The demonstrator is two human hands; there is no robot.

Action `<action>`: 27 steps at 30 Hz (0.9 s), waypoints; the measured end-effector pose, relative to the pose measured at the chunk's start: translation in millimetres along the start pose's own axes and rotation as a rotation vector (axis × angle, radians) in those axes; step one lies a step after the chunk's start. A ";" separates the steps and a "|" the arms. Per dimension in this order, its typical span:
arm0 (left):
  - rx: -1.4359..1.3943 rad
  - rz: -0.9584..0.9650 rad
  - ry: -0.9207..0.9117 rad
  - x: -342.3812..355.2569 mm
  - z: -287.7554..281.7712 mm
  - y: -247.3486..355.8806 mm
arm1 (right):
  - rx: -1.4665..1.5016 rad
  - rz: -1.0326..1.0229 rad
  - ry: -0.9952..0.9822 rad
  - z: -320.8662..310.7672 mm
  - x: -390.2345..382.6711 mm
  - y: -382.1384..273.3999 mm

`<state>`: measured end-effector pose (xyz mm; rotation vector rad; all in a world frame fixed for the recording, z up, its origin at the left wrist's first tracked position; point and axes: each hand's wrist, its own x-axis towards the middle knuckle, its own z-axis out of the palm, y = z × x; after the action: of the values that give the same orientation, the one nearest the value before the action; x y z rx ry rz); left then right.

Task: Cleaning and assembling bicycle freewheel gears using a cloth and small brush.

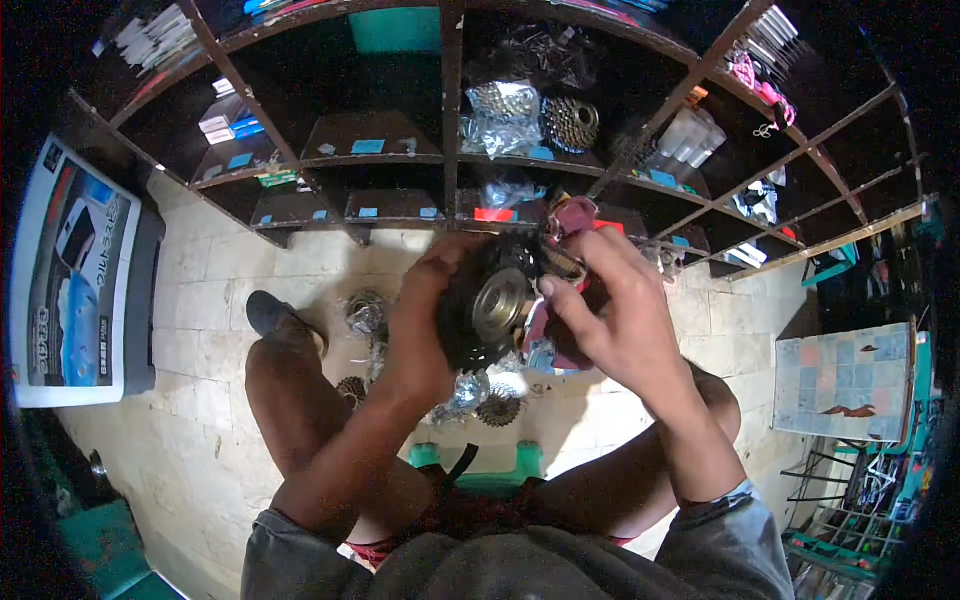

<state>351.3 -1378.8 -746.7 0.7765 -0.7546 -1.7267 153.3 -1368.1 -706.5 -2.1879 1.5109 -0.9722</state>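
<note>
Above my lap, my left hand (425, 315) is closed around a dark bicycle sprocket cluster (498, 306) with a round metal centre. My right hand (625, 305) comes at it from the other side, thumb and fingers pinched on a crumpled pink and maroon cloth (573, 216). Part of the cloth hangs below the fingers beside the sprockets. A tan ridged piece shows between the right fingers, too unclear to name. Below the hands, on the floor, lie another sprocket cluster (499, 406) and a clear plastic-wrapped part (366, 312).
Dark wooden shelves (452, 120) stand ahead, holding sprocket clusters (571, 124), plastic bags and small boxes. At the left is a big printed box (75, 270). A tiled-top table (843, 383) and a rack stand at the right. A green stool (525, 460) shows beneath me.
</note>
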 end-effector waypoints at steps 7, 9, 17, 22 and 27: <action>-0.123 -0.033 -0.010 1.6 -6.9 6.1 | -0.100 -0.039 -0.139 -21.3 -3.6 -3.2; -0.136 -0.037 -0.007 1.6 -7.6 6.9 | -0.090 -0.056 -0.120 -30.1 -0.8 -3.0; -0.024 0.008 0.015 -2.4 -4.6 -0.2 | 0.564 -0.055 -0.062 -38.2 -1.5 0.1; 0.165 0.120 -0.066 -4.1 -1.9 -2.1 | 0.189 -0.067 -0.091 -31.4 -5.0 -3.7; 0.006 0.061 -0.065 -4.3 -2.2 1.8 | 0.260 0.001 -0.074 -16.4 -2.4 -17.4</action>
<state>355.2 -1375.4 -746.0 0.6978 -0.8196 -1.7023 153.7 -1357.0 -685.1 -2.0155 1.2741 -1.0130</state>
